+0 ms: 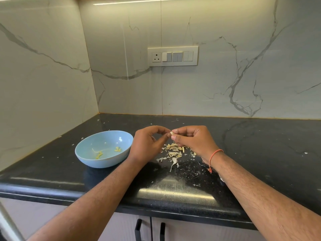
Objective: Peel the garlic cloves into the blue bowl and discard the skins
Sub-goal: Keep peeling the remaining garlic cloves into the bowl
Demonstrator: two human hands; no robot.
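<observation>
Both hands meet above the glossy black stone tabletop [260,145], fingertips drawn together around a small pale garlic clove [172,133]. Curled fingers of the left hand [147,145] touch the clove from one side, while the right hand [192,141], wearing a thin orange thread bracelet [214,158] at the wrist, pinches it between thumb and forefinger from the other. Directly beneath the hands lies a loose heap of dry, papery garlic skins [173,150], with smaller flakes scattered around it. Just left of the left hand sits a round light-blue bowl [83,153], which holds a few yellowish peeled garlic pieces [118,149] on its bottom. A cream switch panel [173,56] is fixed to the white marble-patterned wall behind.
</observation>
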